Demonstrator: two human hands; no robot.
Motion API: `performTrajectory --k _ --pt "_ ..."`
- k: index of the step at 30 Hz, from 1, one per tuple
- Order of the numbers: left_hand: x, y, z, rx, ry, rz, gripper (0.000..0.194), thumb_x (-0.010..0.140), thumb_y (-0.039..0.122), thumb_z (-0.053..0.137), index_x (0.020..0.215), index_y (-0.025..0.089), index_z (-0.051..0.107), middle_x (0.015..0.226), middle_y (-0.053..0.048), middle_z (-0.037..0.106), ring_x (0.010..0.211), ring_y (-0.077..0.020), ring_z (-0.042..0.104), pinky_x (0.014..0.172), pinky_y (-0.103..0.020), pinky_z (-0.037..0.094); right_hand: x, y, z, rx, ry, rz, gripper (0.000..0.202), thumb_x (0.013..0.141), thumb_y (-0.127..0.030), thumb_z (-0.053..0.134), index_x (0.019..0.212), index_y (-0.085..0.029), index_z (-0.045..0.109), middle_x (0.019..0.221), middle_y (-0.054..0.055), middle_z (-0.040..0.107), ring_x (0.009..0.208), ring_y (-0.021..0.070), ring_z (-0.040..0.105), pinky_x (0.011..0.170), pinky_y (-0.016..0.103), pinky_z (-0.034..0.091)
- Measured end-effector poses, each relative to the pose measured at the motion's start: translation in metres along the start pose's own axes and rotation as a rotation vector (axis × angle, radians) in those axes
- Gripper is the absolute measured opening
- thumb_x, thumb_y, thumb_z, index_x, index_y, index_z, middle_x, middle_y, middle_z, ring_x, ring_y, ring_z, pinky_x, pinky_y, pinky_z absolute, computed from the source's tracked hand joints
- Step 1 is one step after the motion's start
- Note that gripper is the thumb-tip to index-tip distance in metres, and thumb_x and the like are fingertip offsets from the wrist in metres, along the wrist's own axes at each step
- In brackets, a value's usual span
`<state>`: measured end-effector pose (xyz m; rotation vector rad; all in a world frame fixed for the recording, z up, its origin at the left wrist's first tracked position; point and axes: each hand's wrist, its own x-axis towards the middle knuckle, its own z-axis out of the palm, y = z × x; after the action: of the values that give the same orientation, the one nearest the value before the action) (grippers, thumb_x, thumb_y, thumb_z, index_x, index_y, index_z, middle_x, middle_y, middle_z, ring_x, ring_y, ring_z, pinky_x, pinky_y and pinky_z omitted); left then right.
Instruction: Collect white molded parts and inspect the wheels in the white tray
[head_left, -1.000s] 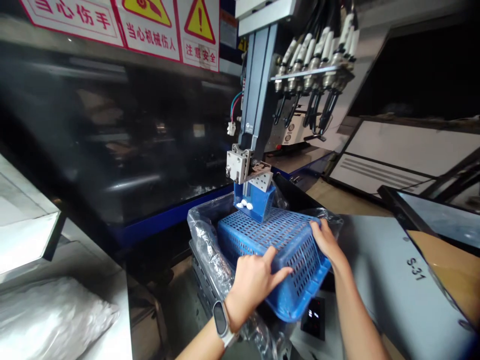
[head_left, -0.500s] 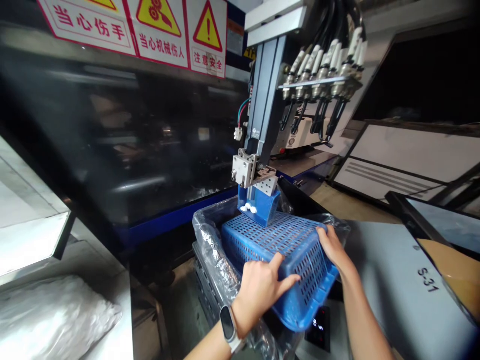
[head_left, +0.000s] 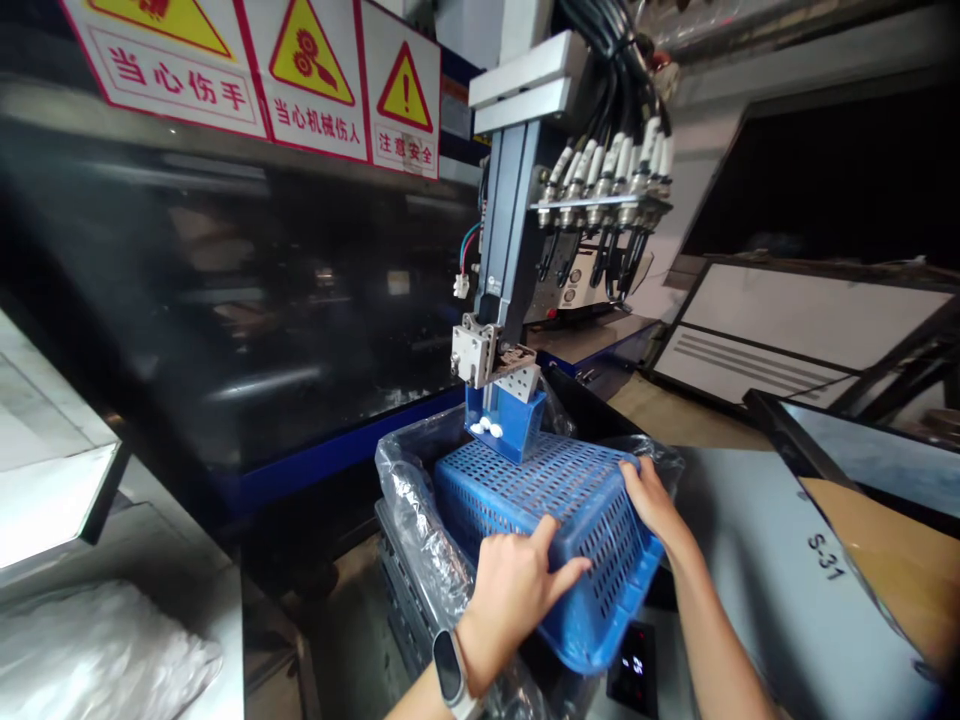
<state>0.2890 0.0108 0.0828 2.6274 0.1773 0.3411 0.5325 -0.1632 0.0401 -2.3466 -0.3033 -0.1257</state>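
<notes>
An upside-down blue perforated basket (head_left: 540,485) lies tilted over a larger container lined with clear plastic (head_left: 420,520). My left hand (head_left: 514,580), with a watch on its wrist, grips the basket's near left side, thumb and a finger showing on its surface. At the far right corner my right hand (head_left: 651,495) is closed on the basket's edge. Just beyond the basket hangs a blue chute (head_left: 514,425) with a few small white pieces (head_left: 487,428) in it, below a metal machine arm (head_left: 506,230).
A dark machine door (head_left: 262,280) with warning signs (head_left: 315,80) stands behind at left. At lower left is a white plastic bag (head_left: 112,650). A grey panel marked S-31 (head_left: 757,540) and a screen (head_left: 862,460) are at the right. Cables hang above.
The view has shifted slightly, so the machine arm, basket and hands appear a little further left. Both hands keep their hold on the basket.
</notes>
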Motion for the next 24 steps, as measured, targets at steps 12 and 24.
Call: performTrajectory --k 12,24 --pt "0.001 -0.009 -0.003 -0.109 0.028 0.053 0.045 0.088 0.053 0.049 0.111 0.015 0.057 0.084 -0.002 0.065 0.069 -0.0135 0.061 0.067 -0.034 0.054 -0.054 0.0 -0.044 -0.127 -0.07 -0.438 0.052 0.092 -0.042 0.055 0.136 -0.021 0.038 0.136 0.012 0.041 0.121 0.0301 0.044 0.098 0.054 0.039" --pt "-0.021 -0.029 -0.012 -0.067 0.014 0.183 0.048 0.09 0.052 0.045 0.12 0.016 0.052 0.067 0.003 0.059 0.059 -0.0127 0.058 0.065 -0.034 0.053 -0.13 -0.003 -0.05 -0.394 -0.031 -0.981 0.011 0.095 -0.022 0.049 0.096 -0.017 0.059 0.103 0.004 0.058 0.102 0.0218 0.054 0.089 0.044 0.044"
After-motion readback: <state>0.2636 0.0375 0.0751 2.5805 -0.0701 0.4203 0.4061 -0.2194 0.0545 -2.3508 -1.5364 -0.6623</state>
